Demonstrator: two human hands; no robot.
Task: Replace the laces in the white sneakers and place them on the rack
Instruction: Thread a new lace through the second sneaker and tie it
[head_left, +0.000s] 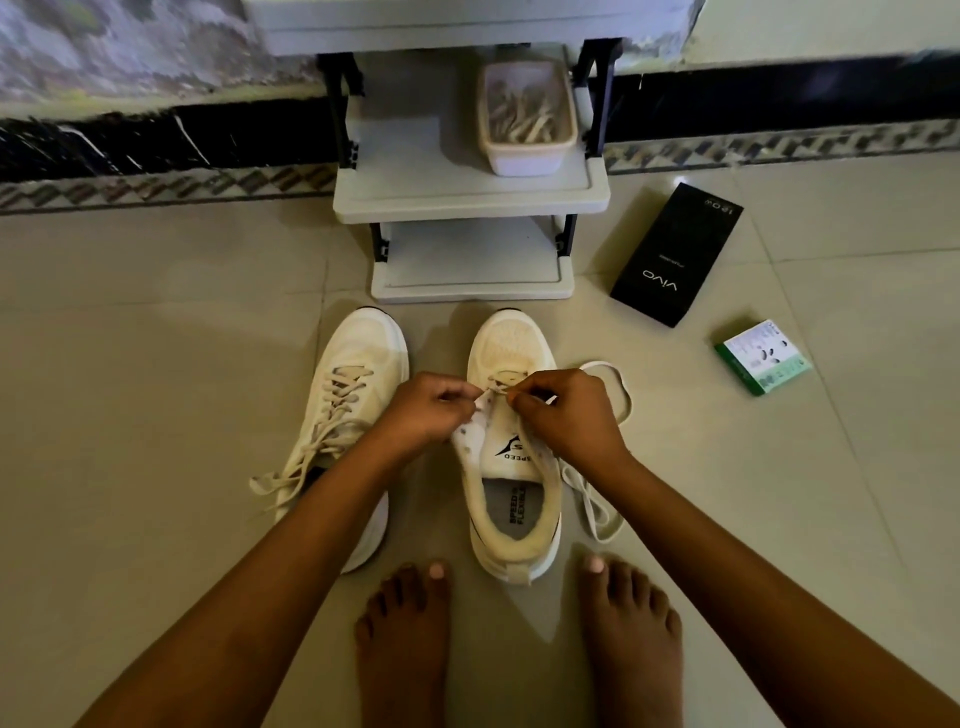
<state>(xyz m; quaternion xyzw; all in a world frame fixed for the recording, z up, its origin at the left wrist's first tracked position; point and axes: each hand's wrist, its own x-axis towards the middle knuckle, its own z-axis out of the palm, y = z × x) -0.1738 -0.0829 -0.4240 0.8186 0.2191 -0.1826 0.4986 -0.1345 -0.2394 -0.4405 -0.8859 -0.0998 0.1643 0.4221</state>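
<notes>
lacing step on right sneaker (511, 467): left hand (428, 410) pinches eyelet flap, right hand (566, 415) pinches lace (605, 499) tip at far eyelets; next, feed it through.

Open tiled floor (156, 322) is lying left of the laced sneaker (343, 415), offering a free way to the rack (467, 197). A plastic tub (524, 119) is occupying the right half of the rack's middle shelf, leaving its left half bare. A black box (675, 254) and a green box (761, 358) are blocking the floor to the right.
</notes>
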